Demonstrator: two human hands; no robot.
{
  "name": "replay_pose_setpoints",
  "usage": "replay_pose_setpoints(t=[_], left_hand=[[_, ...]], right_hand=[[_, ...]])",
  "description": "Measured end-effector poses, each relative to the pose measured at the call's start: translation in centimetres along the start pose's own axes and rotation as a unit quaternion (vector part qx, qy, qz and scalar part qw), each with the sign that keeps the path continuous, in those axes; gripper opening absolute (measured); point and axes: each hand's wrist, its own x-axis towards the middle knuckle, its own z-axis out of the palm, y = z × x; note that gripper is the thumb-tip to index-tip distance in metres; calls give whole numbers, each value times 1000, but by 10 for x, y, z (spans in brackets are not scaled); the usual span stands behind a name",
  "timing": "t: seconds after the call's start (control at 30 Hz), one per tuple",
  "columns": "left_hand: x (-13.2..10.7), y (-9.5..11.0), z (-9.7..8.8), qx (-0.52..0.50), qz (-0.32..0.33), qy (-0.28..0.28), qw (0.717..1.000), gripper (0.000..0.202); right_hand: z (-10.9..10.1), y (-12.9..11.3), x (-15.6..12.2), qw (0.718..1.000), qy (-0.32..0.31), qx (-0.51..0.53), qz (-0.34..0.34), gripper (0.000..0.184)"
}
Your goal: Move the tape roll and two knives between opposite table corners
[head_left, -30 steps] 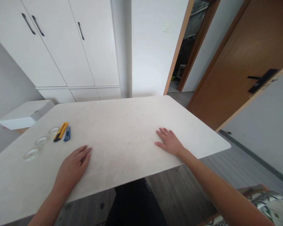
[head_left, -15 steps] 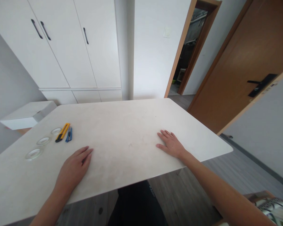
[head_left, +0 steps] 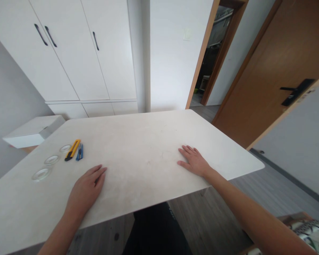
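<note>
My left hand rests on the white table near its front edge, fingers stretched out and holding nothing. Over on the right, my right hand lies palm down with its fingers spread on the tabletop. Beyond my left hand lie a yellow box cutter and, beside it, a smaller blue box cutter. Three rolls of clear tape lie flat in a row to their left: a near roll, a middle roll and a far roll. Neither hand touches the cutters or tape.
A white box stands past the table's far left corner. White cabinets line the back wall. On the right are a brown door and a doorway. A patterned item shows at the lower right.
The whole view has shifted very slightly. Both hands stay in place on the table, and the cutters and tape rolls lie as before.
</note>
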Motion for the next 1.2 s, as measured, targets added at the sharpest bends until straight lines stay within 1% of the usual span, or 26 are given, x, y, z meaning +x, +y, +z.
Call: replay_pose_setpoints(t=[0.1, 0.17, 0.27, 0.37, 0.47, 0.57, 0.67, 0.73, 0.83, 0.93, 1.2], left_hand=[[1, 0, 0, 18, 10, -2, 1000, 51], [2, 0, 0, 39, 20, -15, 999, 53], [7, 3, -1, 79, 30, -59, 995, 57], [11, 9, -4, 130, 20, -109, 985, 57], [9, 13, -6, 173, 5, -133, 976, 59], [3, 11, -2, 175, -12, -140, 975, 69], [-4, 4, 5, 151, -10, -156, 976, 73], [-7, 0, 8, 145, -4, -158, 977, 74], [-10, 0, 10, 146, -1, -143, 979, 75], [-11, 1, 9, 140, 9, -132, 981, 73], [-11, 0, 6, 130, 23, -127, 983, 69]], right_hand=[[0, 0, 0, 1000, 3, -1, 1, 90], [0, 0, 0, 1000, 5, 2, 3, 88], [0, 0, 0, 1000, 5, 6, 3, 88], [0, 0, 0, 1000, 4, 7, 1, 90], [0, 0, 0, 1000, 4, 7, 2, 91], [1, 0, 0, 1000, 8, 9, 2, 90], [1, 0, 1, 1000, 5, 11, 3, 91], [1, 0, 0, 1000, 4, 10, 4, 91], [1, 1, 0, 1000, 8, 6, 2, 90], [2, 2, -1, 1000, 13, 0, -3, 88], [4, 3, 0, 1000, 12, -6, -4, 89]])
